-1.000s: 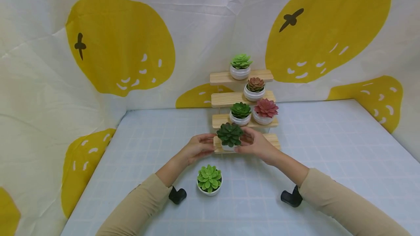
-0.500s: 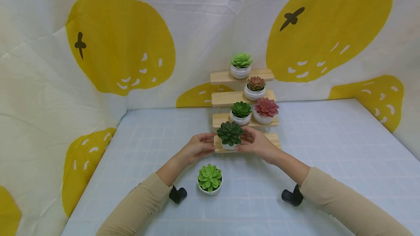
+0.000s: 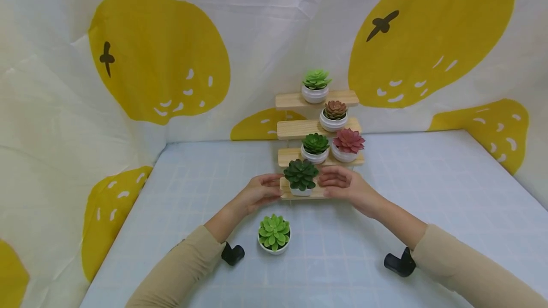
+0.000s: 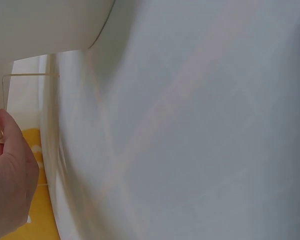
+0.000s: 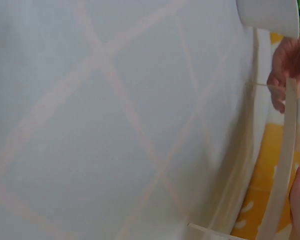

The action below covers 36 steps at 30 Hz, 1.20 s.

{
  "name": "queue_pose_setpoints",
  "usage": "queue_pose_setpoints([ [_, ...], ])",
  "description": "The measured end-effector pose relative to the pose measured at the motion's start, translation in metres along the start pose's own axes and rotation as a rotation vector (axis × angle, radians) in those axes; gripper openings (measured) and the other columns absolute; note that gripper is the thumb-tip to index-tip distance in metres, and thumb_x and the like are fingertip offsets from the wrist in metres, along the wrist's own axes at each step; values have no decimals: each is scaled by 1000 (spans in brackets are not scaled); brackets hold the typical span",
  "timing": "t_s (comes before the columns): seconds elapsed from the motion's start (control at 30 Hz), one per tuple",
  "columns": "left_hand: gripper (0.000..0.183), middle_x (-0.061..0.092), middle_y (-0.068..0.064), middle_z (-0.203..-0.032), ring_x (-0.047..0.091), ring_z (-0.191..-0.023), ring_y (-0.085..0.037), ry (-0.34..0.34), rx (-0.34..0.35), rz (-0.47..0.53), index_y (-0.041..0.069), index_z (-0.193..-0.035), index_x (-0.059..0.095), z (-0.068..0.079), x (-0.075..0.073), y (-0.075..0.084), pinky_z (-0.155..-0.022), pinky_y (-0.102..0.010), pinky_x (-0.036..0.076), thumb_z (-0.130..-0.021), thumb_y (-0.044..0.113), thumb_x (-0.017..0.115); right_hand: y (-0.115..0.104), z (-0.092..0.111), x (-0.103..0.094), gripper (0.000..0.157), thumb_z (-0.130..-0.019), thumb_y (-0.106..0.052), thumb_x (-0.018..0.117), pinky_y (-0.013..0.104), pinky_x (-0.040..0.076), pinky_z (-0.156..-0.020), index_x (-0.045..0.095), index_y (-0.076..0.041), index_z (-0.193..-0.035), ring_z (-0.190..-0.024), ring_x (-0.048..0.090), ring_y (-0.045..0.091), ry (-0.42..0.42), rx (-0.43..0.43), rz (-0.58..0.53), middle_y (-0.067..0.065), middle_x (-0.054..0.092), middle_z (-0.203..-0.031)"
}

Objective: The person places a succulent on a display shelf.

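Observation:
A dark green succulent (image 3: 301,174) in a white pot sits toward the left end of the lowest shelf of a tiered wooden stand (image 3: 286,129). My left hand (image 3: 259,193) holds the left end of that shelf, thumb in front and fingers behind. My right hand (image 3: 348,188) is just right of the dark succulent, apart from its pot, fingers loosely bent over the shelf. In the right wrist view the shelf (image 5: 285,145) runs between both hands. Nearer the front of the table stands a bright green succulent (image 3: 274,233) in a white pot.
Higher shelves carry a green succulent (image 3: 315,143), a red succulent (image 3: 348,140), a brown succulent (image 3: 335,110) and a light green succulent (image 3: 316,80). A fruit-print cloth (image 3: 265,61) hangs behind. Black wrist fittings (image 3: 233,254) show by both sleeves.
My right hand has let go of the dark green succulent's pot and moved right. The pot stays on the lowest shelf, and my left hand keeps its place.

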<state>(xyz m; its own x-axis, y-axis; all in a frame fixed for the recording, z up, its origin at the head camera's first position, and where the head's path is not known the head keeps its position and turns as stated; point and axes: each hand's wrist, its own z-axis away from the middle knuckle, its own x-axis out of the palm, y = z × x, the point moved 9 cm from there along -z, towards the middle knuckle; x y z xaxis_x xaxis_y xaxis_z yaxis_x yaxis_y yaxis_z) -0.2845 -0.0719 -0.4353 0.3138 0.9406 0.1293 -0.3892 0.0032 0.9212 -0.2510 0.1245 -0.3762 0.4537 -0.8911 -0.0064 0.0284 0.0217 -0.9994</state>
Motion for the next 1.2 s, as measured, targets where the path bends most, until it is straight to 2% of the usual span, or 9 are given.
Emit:
queue_pose_setpoints([
  [0.13, 51, 53, -18, -123, 58, -92, -17, 4, -2, 0, -1, -133, 48, 1, 0, 0, -83, -31, 51, -83, -9, 59, 3, 9, -1, 55, -85, -2, 65, 26, 50, -86, 39, 12, -131, -105, 57, 19, -24, 16, -4, 20, 54, -120],
  [0.23, 52, 53, -18, -123, 58, -92, -17, 10, -8, -4, -1, -133, 48, 1, 0, 0, -83, -31, 52, -83, -9, 59, 3, 14, 4, 54, -84, -3, 66, 27, 51, -85, 41, 13, -129, -107, 56, 22, -76, 5, 31, 20, 54, -120],
  [0.43, 51, 54, -17, -121, 58, -91, -17, 23, -13, -2, 0, -132, 49, 1, -1, 0, -82, -31, 52, -83, -10, 59, 9, 21, 27, 57, -82, -5, 68, 32, 49, -89, 43, 12, -131, -115, 50, 34, -219, 7, 86, 28, 47, -129],
  [0.57, 51, 54, -17, -121, 59, -90, -18, 24, -5, 4, -1, -132, 49, 1, 0, 1, -81, -31, 52, -83, -10, 59, 17, 22, 42, 59, -81, -7, 70, 38, 45, -95, 44, 9, -132, -118, 46, 38, -276, 36, 116, 29, 46, -130],
  [0.73, 51, 54, -19, -123, 58, -92, -19, 22, 1, -1, -2, -132, 48, 1, 1, 1, -82, -32, 52, -83, -10, 59, 25, 21, 59, 61, -79, -4, 71, 46, 39, -100, 44, 6, -133, -119, 43, 41, -344, 57, 96, 28, 47, -129],
  [0.97, 51, 52, -20, -126, 58, -95, -19, 10, 8, -1, -1, -133, 48, 0, 1, 0, -86, -35, 51, -83, -8, 59, 31, 17, 76, 68, -78, -6, 74, 42, 39, -101, 41, 1, -137, -123, 41, 37, -387, 50, 110, 22, 43, -135],
  [1.2, 50, 52, -20, -125, 58, -96, -20, 11, 17, -9, -1, -132, 49, 2, 1, 1, -88, -37, 50, -83, -8, 59, 35, 9, 105, 73, -76, -5, 76, 38, 41, -99, 38, -2, -139, -122, 43, 29, -449, 26, 145, 16, 43, -136],
])
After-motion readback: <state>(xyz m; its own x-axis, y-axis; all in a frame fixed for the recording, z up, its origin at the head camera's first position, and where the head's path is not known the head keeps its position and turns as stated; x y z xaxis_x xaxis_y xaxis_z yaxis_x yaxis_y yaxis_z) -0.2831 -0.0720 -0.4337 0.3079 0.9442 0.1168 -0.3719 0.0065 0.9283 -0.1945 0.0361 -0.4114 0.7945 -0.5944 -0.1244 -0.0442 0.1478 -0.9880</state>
